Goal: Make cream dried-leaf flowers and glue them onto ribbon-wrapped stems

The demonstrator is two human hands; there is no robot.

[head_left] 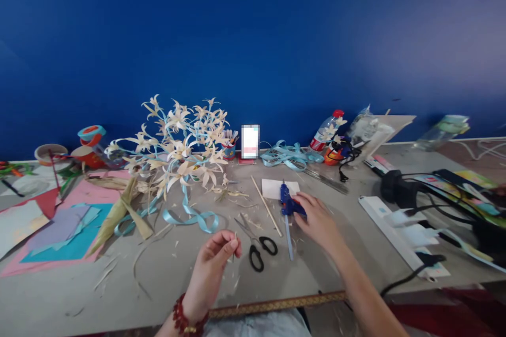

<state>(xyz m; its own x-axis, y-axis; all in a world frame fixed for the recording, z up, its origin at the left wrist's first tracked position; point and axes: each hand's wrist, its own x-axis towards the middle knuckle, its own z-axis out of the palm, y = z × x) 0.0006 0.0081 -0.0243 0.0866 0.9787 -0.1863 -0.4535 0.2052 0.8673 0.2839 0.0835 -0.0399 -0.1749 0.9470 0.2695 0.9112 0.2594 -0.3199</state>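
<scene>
My left hand [221, 253] is in a pinch above the table's front part, a small pale sliver just showing at the fingertips; its kind is too small to tell. At the blue hot glue gun [286, 201], my right hand [316, 218] has its fingers closed around the handle. The gun's nozzle lies over a white card [272, 188], and a long translucent glue stick [290, 239] extends from its back end. Between my hands lie black-handled scissors [256, 258], blades partly open. A thin wooden stick [266, 206] lies just beyond them.
White flowers [182, 142] with blue stems stand at the back left, light blue ribbon [193, 219] below. Dried husks [118, 216] and coloured paper [71, 231] lie left. A phone [250, 142] stands at the back. To the right is a power strip [391, 231] with cables.
</scene>
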